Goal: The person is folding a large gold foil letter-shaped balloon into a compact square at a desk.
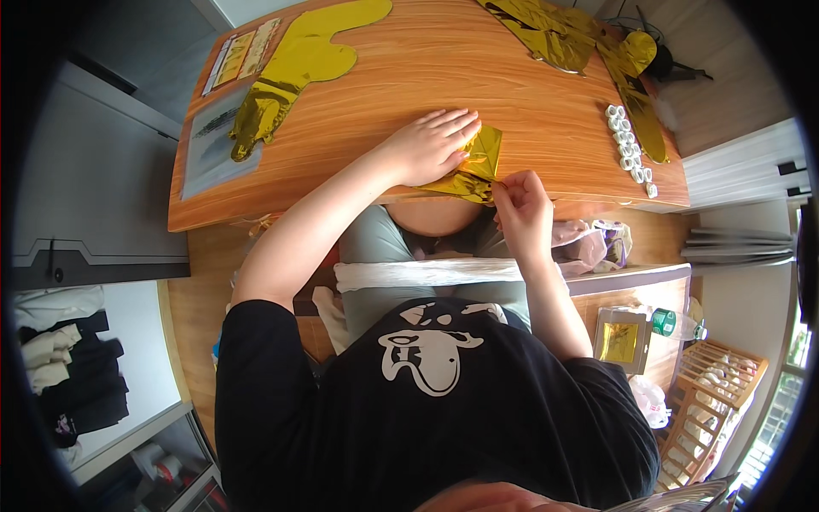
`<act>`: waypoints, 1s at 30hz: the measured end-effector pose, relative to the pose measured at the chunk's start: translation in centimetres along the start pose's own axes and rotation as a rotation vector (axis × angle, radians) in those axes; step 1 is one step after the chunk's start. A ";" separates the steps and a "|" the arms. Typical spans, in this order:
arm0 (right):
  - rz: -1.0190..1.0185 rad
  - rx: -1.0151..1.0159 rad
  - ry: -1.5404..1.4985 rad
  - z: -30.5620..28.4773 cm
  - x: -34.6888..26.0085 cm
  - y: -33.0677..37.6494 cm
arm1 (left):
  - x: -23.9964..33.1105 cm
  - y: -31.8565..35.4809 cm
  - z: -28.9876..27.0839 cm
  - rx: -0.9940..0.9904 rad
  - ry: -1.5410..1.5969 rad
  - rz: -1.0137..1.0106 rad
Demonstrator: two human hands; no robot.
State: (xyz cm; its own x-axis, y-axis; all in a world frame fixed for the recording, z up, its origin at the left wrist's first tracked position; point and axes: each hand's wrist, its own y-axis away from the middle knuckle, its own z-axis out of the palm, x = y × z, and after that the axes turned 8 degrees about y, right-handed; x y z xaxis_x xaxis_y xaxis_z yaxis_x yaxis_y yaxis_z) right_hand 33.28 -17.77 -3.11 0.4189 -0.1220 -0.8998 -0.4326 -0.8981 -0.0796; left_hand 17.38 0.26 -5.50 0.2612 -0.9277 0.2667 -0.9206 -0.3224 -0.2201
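A folded piece of shiny gold foil, which looks like a flat foil balloon [485, 152], lies at the table's near edge. My left hand [431, 147] rests on its left part, palm down with the fingers stretched out. At its lower right corner, my right hand [522, 203] pinches the foil between thumb and fingers, right at the table edge. The part of the foil under my left palm is hidden. Creases run through the visible foil, and its upper right corner lies flat on the wood.
Flat gold foil shapes lie at the back left [311, 43] and back right [546, 34] of the wooden table [409, 77]. Several small white rolls [627, 141] line the right side. A grey translucent sheet [209, 149] is at left. A plastic bottle [674, 323] lies at lower right.
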 end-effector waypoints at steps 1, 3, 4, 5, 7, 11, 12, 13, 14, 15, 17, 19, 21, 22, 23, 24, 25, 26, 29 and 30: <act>0.093 -0.044 -0.077 -0.1 0.0 -0.1 | 0.0 -0.1 0.0 -0.004 -0.006 -0.006; -0.023 -0.003 0.015 -0.1 0.8 -0.1 | 0.0 -0.1 0.1 -0.004 -0.005 0.000; -0.138 0.038 0.109 -0.1 1.2 0.0 | -0.1 -0.2 0.1 -0.002 -0.002 0.005; -0.138 0.037 0.108 -0.2 1.6 0.2 | 0.0 -0.1 0.1 -0.003 -0.003 0.004; -0.206 -0.011 0.199 -0.7 2.1 1.0 | 0.0 -0.1 0.2 0.007 0.009 0.014; -0.345 -0.055 0.300 -2.5 3.1 1.4 | -0.1 0.0 0.3 0.006 0.012 0.010; -0.398 -0.103 0.300 -3.2 3.8 1.3 | -0.1 0.0 0.3 0.007 0.012 0.013; -0.452 -0.152 0.299 -3.6 4.2 1.2 | -0.1 -0.1 0.2 0.008 0.011 0.015; -0.451 -0.152 0.298 -3.9 3.8 0.9 | -0.2 -0.1 0.2 0.006 0.011 0.015; -0.610 -0.060 0.434 -4.2 3.2 0.3 | -0.2 0.0 0.2 0.012 0.007 0.023; -0.747 0.009 0.660 -4.4 2.7 -0.7 | -0.3 0.0 0.2 0.016 0.003 0.030; -0.812 -0.031 0.676 -4.5 2.1 -2.0 | -0.4 0.0 0.2 0.028 -0.006 0.030; -0.912 -0.130 0.666 -4.5 1.8 -3.6 | -0.2 -0.1 0.1 0.027 -0.005 0.030; -0.914 -0.129 0.663 -4.7 1.9 -4.3 | 0.0 -0.2 0.1 0.028 -0.002 0.031; -0.961 -0.188 0.656 -4.9 1.7 -4.9 | 0.0 -0.2 0.1 0.028 -0.006 0.027; -1.008 -0.246 0.649 -5.1 1.5 -5.2 | 0.1 -0.1 0.0 0.029 0.003 0.028; -0.996 -0.281 0.638 -5.3 1.2 -5.4 | 0.1 -0.1 0.0 0.030 0.013 0.030; -1.000 -0.281 0.636 -5.4 1.1 -5.6 | 0.1 -0.1 -0.1 0.030 0.010 0.027; -1.026 -0.330 0.595 -5.3 0.9 -6.3 | 0.2 0.0 -0.3 0.026 0.019 0.035; -1.045 -0.353 0.572 -4.9 0.6 -6.4 | 0.2 0.0 -0.3 0.023 0.031 0.028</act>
State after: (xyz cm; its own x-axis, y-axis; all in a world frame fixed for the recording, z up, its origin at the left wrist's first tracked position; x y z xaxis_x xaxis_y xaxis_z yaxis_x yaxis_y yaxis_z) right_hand 40.26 -14.17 -1.06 0.7595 0.6327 -0.1513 0.5188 -0.7294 -0.4459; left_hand 17.29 0.14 -5.16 0.2259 -0.9305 0.2885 -0.9205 -0.3007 -0.2493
